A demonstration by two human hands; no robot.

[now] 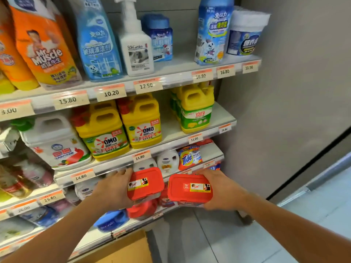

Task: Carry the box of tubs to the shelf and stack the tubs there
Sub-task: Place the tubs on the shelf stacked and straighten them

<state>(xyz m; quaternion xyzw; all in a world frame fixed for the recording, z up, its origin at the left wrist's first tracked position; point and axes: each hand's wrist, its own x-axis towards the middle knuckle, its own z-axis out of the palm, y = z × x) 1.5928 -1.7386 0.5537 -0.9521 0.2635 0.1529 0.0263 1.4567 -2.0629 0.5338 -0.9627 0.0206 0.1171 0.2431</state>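
Observation:
Two red-lidded tubs are held up in front of the low shelves. My left hand (114,188) grips the left tub (145,183) by its left side, tilted. My right hand (222,188) grips the right tub (190,187) by its right side. Below them, more red tubs (142,208) sit on the lower shelf (167,212), partly hidden by the held ones. The cardboard box (123,249) stands on the floor under my left arm; only its brown flap shows.
The shelves above hold yellow detergent jugs (140,122), a white jug (55,143), spray bottles (98,40) and a Tide pack (189,158), with price tags along the edges. A grey wall (284,92) closes the right side. Tiled floor (237,240) lies below.

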